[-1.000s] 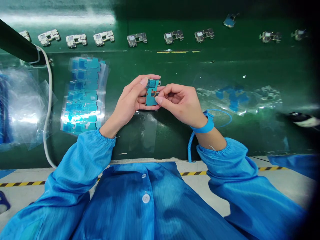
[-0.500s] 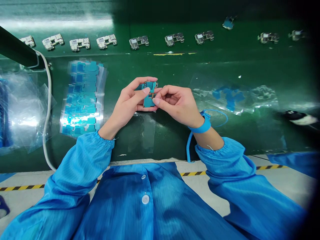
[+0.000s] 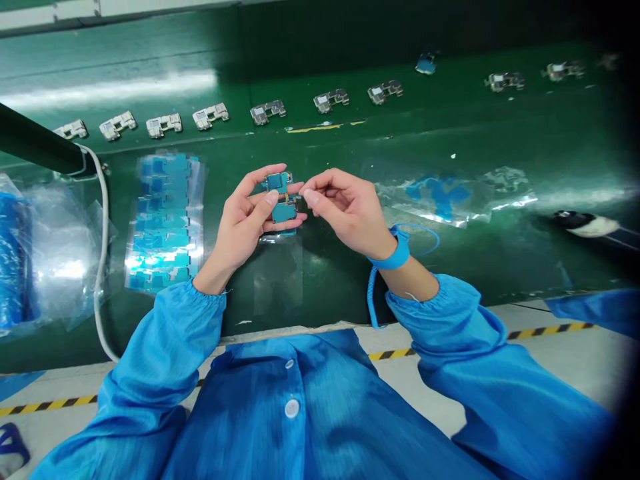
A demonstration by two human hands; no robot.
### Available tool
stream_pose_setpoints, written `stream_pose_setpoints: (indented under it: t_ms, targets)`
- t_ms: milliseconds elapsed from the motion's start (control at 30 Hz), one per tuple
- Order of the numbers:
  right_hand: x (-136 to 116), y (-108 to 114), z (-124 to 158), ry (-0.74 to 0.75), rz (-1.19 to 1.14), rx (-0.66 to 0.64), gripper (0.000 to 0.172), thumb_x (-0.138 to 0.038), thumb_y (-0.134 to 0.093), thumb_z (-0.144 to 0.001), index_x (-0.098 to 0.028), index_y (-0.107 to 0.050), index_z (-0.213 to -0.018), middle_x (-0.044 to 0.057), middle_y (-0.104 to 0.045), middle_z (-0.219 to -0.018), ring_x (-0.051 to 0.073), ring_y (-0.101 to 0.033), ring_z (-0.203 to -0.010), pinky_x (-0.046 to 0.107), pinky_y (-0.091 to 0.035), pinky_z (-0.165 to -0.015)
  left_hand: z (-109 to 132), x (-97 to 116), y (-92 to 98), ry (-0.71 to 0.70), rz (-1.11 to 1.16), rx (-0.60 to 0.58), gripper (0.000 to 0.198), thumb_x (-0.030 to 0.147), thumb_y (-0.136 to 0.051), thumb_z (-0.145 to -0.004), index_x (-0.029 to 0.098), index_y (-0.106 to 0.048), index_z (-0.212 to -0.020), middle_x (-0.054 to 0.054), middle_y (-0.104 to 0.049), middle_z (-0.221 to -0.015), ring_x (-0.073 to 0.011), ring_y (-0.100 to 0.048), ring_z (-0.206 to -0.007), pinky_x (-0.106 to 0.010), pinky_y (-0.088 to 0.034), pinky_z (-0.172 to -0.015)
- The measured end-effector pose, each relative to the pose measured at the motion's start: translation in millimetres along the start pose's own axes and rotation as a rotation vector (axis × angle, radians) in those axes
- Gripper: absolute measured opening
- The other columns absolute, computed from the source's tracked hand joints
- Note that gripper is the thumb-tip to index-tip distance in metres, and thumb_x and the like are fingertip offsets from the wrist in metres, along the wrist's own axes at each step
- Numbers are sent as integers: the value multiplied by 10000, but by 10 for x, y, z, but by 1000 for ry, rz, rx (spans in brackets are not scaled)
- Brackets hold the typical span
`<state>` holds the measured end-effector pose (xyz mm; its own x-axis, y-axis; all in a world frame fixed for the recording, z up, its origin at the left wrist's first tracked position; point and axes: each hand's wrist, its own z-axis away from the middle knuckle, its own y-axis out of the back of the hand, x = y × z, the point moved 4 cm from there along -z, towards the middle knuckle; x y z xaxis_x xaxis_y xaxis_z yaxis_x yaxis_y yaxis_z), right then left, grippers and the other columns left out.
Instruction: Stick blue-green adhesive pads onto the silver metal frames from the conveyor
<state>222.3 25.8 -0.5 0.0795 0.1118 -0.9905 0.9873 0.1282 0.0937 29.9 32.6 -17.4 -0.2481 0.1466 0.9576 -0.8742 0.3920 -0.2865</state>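
through the head camera i see my left hand (image 3: 243, 217) clamped on a small teal circuit board (image 3: 284, 212), thumb on its near left edge and fingers behind it. the board's long axis points away from me, and its print is too small to read. my right hand (image 3: 347, 213) hovers just beside it, fingertips loosely together, above the green workbench (image 3: 320, 287).

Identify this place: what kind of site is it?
Likely an electronics assembly line: the person wears a blue antistatic smock and a wrist strap, and holds a small circuit board above a green workbench lined with metal shield frames.
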Motion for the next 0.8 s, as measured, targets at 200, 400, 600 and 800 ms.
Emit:
stream_pose_setpoints:
  t_ms: [200,400,600,800]
  targets:
    - [-33,9,-17,30,7,7,465,-711,-789,-975,-250,-732,-956,15,-763,-886,156,-665,-736,315,-621,-715,30,73,3,-10,-2,-18,574,591,-656,-1073,374,-533,-1591,-70,-801,-1462,-327,-817,-1306,-448,-738,-1039]
    - [7,-61,5,12,-2,-94,409,-647,-756,-1021,-248,-721,-938,9,-731,-863,165,-657,-752,326,-589,-726,40,41,13,-51,-38,-27,693,499,-819,-995,375,-506,-1601,-85,-758,-1542,-336,-736,-1446,-406,-736,-1048]
    - [0,-78,0,83,72,-104,375,-578,-855,-938,-245,-695,-871,21,-700,-916,168,-597,-759,333,-527,-679,42,10,-11,-61,-98,-24,667,508,-824,-1003,358,-502,-1567,-93,-778,-1507,-327,-747,-1431,-387,-745,-1017]
    - [-8,-83,10,105,85,-115,366,-531,-836,-960,-241,-673,-809,42,-667,-866,242,-698,-961,334,-525,-708,67,41,-63,-20,-68,82,608,485,-878,-966,309,-588,-1471,-66,-865,-1297,-285,-845,-1243,-310,-757,-867]
